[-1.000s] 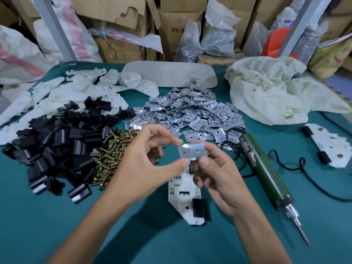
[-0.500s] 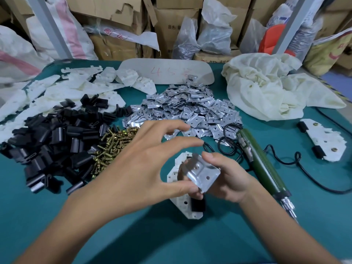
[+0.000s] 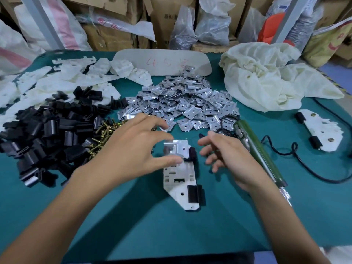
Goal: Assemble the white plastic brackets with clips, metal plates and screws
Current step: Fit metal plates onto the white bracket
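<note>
We see a teal-covered table (image 3: 171, 235) backed by stacked cardboard boxes (image 3: 163, 21), plastic bags (image 3: 211, 25) and woven sacks (image 3: 62, 23).

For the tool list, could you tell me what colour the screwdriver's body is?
The screwdriver is dark green, head view.

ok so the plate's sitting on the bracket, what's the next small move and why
Probably fetch a screw from the brass screws and seat it in the metal plate: it lies on the white bracket with its hole bare, the left hand pinches its edge, and the right hand is free, beside the screwdriver.
</note>
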Motion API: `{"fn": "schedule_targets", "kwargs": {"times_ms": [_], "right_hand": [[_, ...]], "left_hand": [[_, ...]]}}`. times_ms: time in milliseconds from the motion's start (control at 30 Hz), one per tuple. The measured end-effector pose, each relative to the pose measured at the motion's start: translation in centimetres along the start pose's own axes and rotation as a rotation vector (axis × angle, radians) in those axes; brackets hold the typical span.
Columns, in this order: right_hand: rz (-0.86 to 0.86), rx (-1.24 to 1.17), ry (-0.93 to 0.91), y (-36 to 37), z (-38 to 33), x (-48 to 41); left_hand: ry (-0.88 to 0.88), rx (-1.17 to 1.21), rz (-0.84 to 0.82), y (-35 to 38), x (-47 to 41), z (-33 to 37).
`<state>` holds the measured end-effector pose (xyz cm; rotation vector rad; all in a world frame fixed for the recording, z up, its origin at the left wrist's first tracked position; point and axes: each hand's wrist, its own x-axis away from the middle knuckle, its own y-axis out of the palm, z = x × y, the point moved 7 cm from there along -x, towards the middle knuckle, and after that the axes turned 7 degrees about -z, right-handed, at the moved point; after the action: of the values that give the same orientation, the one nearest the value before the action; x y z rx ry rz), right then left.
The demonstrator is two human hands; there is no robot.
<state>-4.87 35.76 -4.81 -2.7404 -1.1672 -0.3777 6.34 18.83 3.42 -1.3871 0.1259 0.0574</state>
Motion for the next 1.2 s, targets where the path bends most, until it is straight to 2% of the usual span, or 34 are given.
{"fn": "schedule_targets", "kwargs": {"times_ms": [67,167,467,1100,1200], "right_hand": [[0.153,0.195,-0.014,-0.8,1.1,0.4],[0.142,0.320,0.011,0.0,2.1,0.5],[0.128,0.285,0.013,0.7,1.8,-1.5],[0.102,0.042,-0.003,0.9,3.2,-2.5],[0.119,-0.012,-0.031,1.0,3.3,-2.5]], "left_hand": [[-0.047,-0.042,-0.145,1.8,-1.4,-0.8],[-0.031,-0.076,-0.196,3.5,-3.0,-0.9],[-0.033,-0.161,-0.245,5.7,-4.2,-0.3],[-0.016,-0.148,-0.073,6.0,-3.1,0.0],[-0.055,-0.049,-0.005,6.0,-2.3,0.2]]}}
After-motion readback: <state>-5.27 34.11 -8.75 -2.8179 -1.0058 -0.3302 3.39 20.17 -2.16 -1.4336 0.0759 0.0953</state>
